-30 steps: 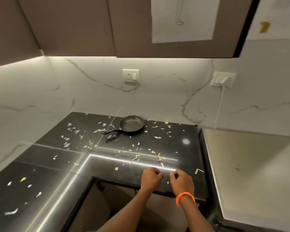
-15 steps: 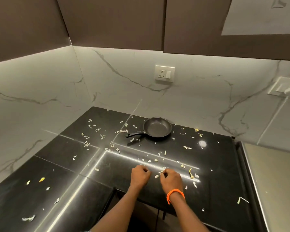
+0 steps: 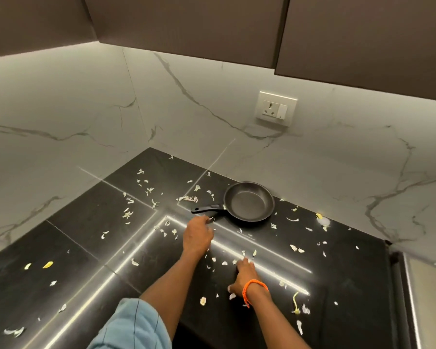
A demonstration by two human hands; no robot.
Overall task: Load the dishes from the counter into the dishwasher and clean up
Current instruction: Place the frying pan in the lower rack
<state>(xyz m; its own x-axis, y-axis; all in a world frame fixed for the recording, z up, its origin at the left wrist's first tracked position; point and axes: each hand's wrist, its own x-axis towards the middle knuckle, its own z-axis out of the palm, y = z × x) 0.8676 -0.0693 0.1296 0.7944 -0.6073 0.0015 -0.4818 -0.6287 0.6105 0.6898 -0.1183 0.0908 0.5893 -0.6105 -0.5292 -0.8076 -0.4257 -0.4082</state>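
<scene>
A small black frying pan (image 3: 249, 202) sits on the black counter (image 3: 91, 222) near the back wall, with its handle (image 3: 207, 209) pointing left. Pale peel scraps (image 3: 186, 198) lie scattered over the counter. My left hand (image 3: 198, 235) reaches forward with its fingers curled, and its fingertips pinch a scrap just in front of the handle's tip without touching the handle. My right hand (image 3: 244, 274), with an orange band at the wrist, rests on the counter nearer to me. Its fingers stretch forward onto a small cluster of scraps (image 3: 246, 259).
A marble wall with a socket (image 3: 276, 108) rises behind the counter, and dark cabinets (image 3: 186, 23) hang low overhead. An appliance's pale top (image 3: 428, 306) adjoins the counter at the right. Yellow bits (image 3: 47, 264) lie on the counter's left wing.
The view has moved closer and tilted down. My left hand has reached forward from beside the right hand to the pan's handle. My right hand has stayed near the front among the scraps.
</scene>
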